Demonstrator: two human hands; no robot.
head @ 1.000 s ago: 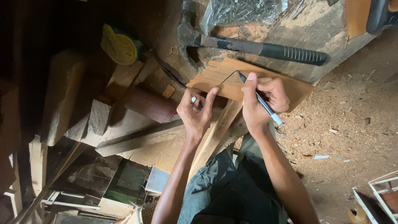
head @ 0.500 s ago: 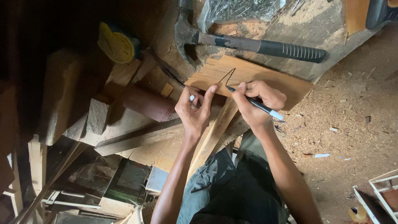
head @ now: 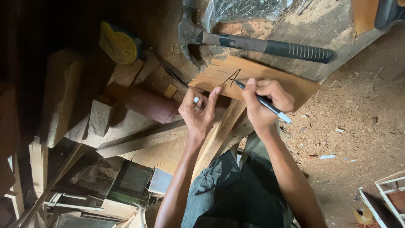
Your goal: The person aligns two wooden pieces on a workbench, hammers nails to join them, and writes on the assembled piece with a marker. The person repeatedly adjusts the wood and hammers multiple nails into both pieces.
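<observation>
Both bare forearms reach forward from the bottom of the view, side by side. The left hand [head: 198,112] is palm down, thumb and forefinger stretched ahead, other fingers curled under. The right hand [head: 265,101] is closed in a writing grip, wrist slightly bent.

We see a thin wooden board [head: 270,80], pale and matt, with a splintered, rough left edge, lying on a worn, dusty wooden surface [head: 329,38]. The hammer [head: 261,44] has a dull metal head and a black ribbed rubbery handle. The pen [head: 263,101] looks smooth plastic; sawdust coats the floor [head: 358,118].
</observation>
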